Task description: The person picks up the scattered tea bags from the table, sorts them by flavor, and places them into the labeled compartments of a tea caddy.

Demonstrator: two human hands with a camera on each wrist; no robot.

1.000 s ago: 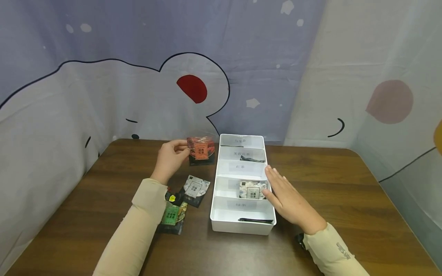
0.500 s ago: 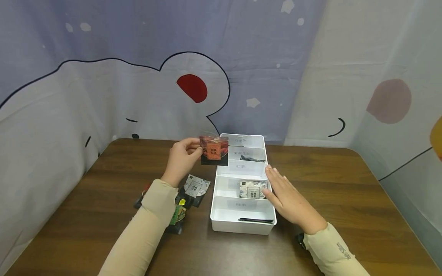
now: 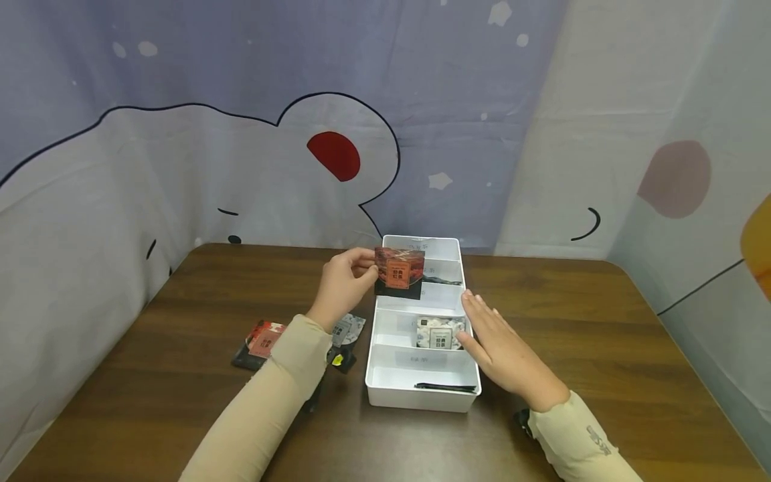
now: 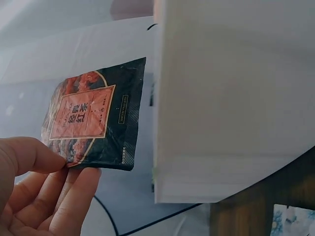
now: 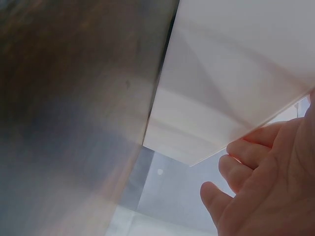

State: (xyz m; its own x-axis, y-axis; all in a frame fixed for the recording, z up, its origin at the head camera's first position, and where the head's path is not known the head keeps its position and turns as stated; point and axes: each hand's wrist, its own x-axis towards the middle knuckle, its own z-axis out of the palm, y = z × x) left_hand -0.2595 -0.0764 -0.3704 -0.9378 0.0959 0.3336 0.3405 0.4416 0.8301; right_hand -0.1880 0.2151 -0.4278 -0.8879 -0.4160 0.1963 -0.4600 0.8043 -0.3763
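Brown wood-grain worktop [image 3: 602, 314] carries a long white plastic divided tray [image 3: 472, 386] w/ five labelled compartments, near to far. Status, judged from layout: sorting partly done. One white-and-grey patterned square sachet [image 3: 438, 333] sits in the 2nd compartment from the near end; a thin dark item [image 3: 444, 387] lies in the nearest compartment and another dark item [image 3: 442, 278] in the 4th, type not readable. Middle compartment shows no contents, though the held sachet screens part of it. Left to do: three or so sachets on the worktop left of the tray, i.e. a red-and-black foil sachet [image 3: 262, 341], a grey-and-black sachet [image 3: 345, 328] and a dark sachet w/ yellow mark [image 3: 340, 360], the last two partly hidden by the left sleeve. Right hand [image 3: 502, 351] lies flat, fingers straight and together, along the tray's right wall; holds nothing, steadies the tray. Left hand [image 3: 343, 284] is raised above the tray's left wall: grip is a pinch, thumb over, fingers [image 4: 74, 196] under. Item in hand: red-and-black foil tea sachet w/ orange label [image 4: 96, 120], pinched at its left edge only. Its body projects right of the grip, upright-ish, label facing the head view, hanging in air over the middle/4th compartments, not yet touching the tray.
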